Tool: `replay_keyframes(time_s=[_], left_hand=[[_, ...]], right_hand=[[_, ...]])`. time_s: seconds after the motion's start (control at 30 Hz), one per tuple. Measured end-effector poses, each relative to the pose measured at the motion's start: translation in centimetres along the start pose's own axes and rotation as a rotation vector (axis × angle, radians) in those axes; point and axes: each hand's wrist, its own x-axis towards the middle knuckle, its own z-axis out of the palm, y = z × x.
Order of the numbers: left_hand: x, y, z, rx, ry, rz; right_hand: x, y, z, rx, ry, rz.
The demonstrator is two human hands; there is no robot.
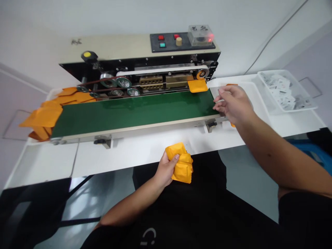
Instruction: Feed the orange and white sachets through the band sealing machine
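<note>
My left hand grips a small stack of orange pouches low in front of my body, with the thumb across their face. My right hand hovers by the right end of the green conveyor belt, its fingers loosely bent and apart, with nothing visible in them. Just to the left of that hand, a single orange pouch sits at the intake end of the band sealing machine, its upper edge at the rollers. Bits of orange show behind and beneath my right hand, mostly hidden by it.
Many orange pouches lie heaped in a tray past the belt's left end. A white tray stands behind my right hand. Farther right, a clear plastic bin holds small white packets. Black knobs stick out under the belt's front edge.
</note>
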Motion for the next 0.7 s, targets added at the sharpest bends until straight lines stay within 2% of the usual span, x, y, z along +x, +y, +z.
replay_keyframes(time_s=[0.07,0.17,0.27,0.37,0.43,0.7], left_hand=[[0.3,0.1,0.2,-0.01,0.023,0.032],[1.1,0.5,0.9,-0.035,0.069,0.109],[2.3,0.8,2.2,-0.073,0.092,0.21],[3.7,0.7,3.7,-0.083,0.115,0.326],[4.3,0.4,4.5,-0.083,0.135,0.37],[4.2,0.4,6.4,-0.095,0.118,0.419]], right_hand=[[-4.3,1.7,-0.3,-0.007,-0.032,-0.04],[-10.8,5.6,-0.2,-0.076,-0.183,-0.022],[-14.7,9.8,0.6,-0.188,-0.329,0.028],[-15.8,12.8,1.5,-0.24,-0.36,0.035],[-15.7,13.8,2.0,-0.231,-0.338,0.015],[-15.9,13.3,2.1,-0.063,-0.23,0.026]])
